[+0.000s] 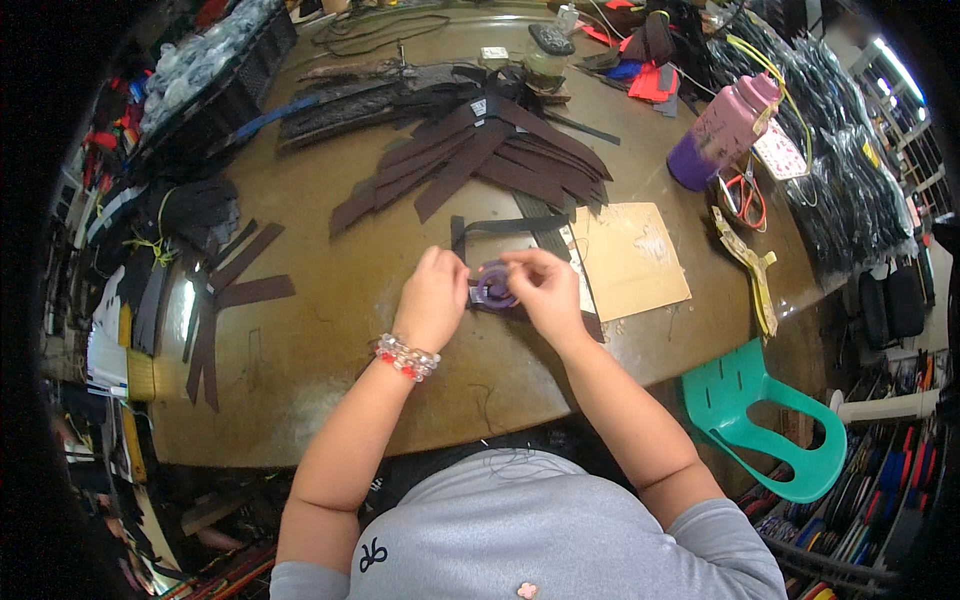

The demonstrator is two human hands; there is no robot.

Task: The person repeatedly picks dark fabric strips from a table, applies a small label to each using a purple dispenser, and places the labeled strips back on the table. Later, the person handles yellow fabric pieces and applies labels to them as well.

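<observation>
Near the middle of the frame, a purple ring (486, 292) is seen between the two hands, above the brown surface (330, 310). By the right hand (549, 298), the ring is held at its upper right edge, with thumb and finger brought narrowly together. The left hand (432, 297) is placed at the left side of the ring with its fingers curled; whether something is pinched by them cannot be told, because the fingertips are turned away. On the left wrist, bead bracelets (408, 357) are worn. Just above the hands, a black strap (515, 225) is laid in a bent shape. At the upper middle, dark brown strips (500, 155) are piled in a fan, and a smaller group of strips (212, 305) is spread at the left. To the right of the hands, a tan board (632, 262) is laid flat. At the upper right, a pink and purple bottle (718, 135) is stood near scissors with red handles (748, 202). At the lower right, a green chair (728, 385) is seen beside the surface.
</observation>
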